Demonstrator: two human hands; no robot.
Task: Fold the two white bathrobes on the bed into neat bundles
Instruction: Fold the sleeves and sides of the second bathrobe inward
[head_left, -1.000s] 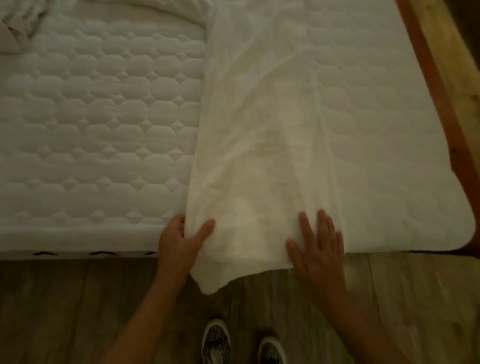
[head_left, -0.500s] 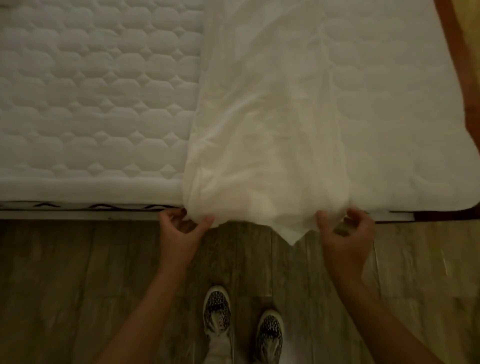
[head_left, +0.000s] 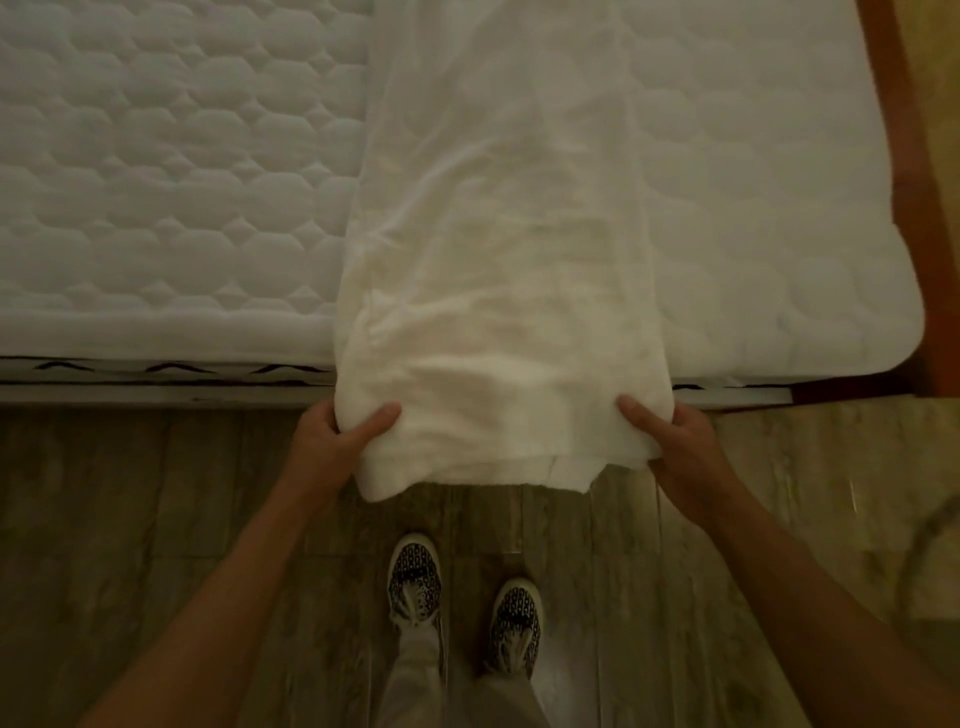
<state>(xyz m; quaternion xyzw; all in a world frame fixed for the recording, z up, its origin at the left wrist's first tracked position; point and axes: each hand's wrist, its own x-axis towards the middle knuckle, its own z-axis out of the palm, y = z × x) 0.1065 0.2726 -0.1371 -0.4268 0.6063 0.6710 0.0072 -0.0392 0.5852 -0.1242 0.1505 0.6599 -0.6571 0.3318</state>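
From the head camera, a white bathrobe (head_left: 498, 270) lies lengthwise on the quilted mattress (head_left: 171, 171), its near end hanging past the bed's edge. The left hand (head_left: 337, 447) pinches its near-left corner, thumb on top; the right hand (head_left: 675, 441) grips the near-right corner likewise, above the wooden floor (head_left: 130, 519) and patterned shoes (head_left: 415, 579).

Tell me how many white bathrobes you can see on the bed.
1. The bathrobe lies lengthwise on the mattress, its near end past the edge, gripped by the left hand and right hand at its corners. Another may lie out of frame.
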